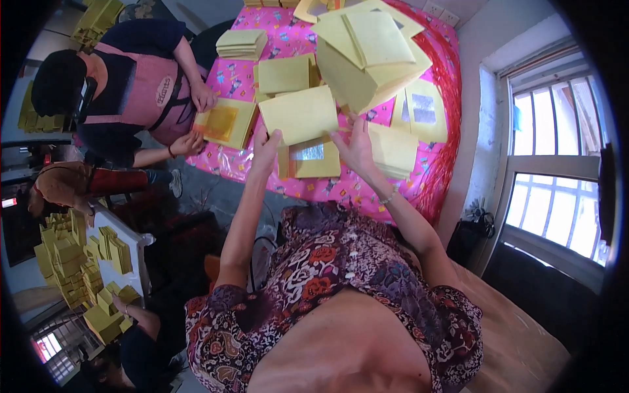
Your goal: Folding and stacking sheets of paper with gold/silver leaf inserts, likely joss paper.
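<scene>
My left hand (265, 149) is closed on the lower left edge of a plain yellow paper sheet (299, 116), thumb on top. Whether it is one sheet or several I cannot tell. At the sheet's lower right corner is my right hand (357, 147), its thumb by the corner and its fingers stretched apart from the thumb. Partly hidden beneath the sheet lies yellow paper with a silver foil square (308, 152). A large, loosely piled heap of yellow paper (357, 62) rises just beyond my right hand.
More yellow paper stacks (241, 44) lie on the pink patterned tablecloth (223, 160). Red strands (445, 150) hang along its right edge, near a barred window (553, 124). At left, a co-worker in a pink apron (147, 92) handles yellow paper with an orange square (221, 123). Other people work behind.
</scene>
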Demonstrator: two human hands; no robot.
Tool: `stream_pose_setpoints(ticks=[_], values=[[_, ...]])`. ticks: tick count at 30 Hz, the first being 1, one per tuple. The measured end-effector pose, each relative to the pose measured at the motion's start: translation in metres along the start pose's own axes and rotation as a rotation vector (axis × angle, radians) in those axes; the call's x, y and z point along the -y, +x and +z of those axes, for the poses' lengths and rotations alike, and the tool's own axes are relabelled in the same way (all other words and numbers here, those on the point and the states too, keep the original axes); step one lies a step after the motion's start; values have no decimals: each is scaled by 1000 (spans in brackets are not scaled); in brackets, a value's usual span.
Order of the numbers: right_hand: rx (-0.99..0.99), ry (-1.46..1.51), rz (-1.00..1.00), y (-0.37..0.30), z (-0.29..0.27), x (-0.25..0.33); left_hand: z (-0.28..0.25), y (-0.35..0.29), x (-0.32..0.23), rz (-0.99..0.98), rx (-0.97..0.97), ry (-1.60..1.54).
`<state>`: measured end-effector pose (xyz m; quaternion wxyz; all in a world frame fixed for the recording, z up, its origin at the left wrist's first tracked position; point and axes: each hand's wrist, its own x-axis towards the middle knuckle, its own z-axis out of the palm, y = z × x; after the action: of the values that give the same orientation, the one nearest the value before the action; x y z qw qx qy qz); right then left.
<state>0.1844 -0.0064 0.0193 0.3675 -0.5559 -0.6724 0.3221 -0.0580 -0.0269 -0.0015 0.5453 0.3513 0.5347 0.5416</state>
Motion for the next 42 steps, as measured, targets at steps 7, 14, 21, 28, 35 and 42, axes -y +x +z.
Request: stream_pose_setpoints(ticks=[7,14,21,28,35,42], values=[[58,692,461,-43,-9,-22,61,-32,13,-24,61,31],[-159,767,534,-77,-52,-56,126,-44,35,-24,73,196],[-193,819,586,-89,-102,-70,161,-42,29,-7,327,206],[-171,678,415,-94,-119,-61,187,-40,1,-64,290,64],[-224,610,361,-93,-137,-51,194,-39,4,40,357,111],[14,180,157,-79,-201,-38,207,-16,-49,700,538,931]])
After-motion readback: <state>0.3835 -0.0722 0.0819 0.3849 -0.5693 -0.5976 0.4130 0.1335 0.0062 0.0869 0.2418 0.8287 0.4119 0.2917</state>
